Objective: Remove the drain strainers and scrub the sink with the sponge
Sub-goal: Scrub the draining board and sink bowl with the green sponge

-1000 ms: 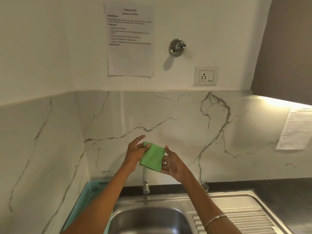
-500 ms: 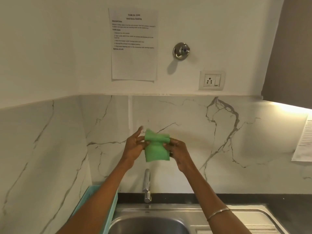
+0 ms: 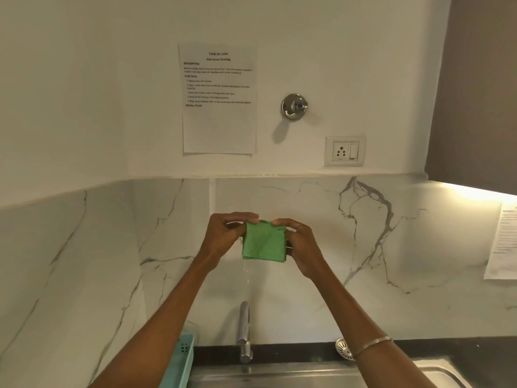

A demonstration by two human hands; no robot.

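Both hands up at chest height before the marble backsplash. My left hand [image 3: 223, 236] and right hand [image 3: 300, 246] each pinch a top corner of the thin green square scouring sponge [image 3: 264, 243], which hangs flat between them, faces upright, dripping. The stainless steel sink [image 3: 307, 373] lies at six o'clock, well below, past the chrome tap [image 3: 244, 331]. Neither hand is nearer; I judge a straight drop comes next. A round metal drain strainer [image 3: 343, 349] sits at four o'clock on the ledge.
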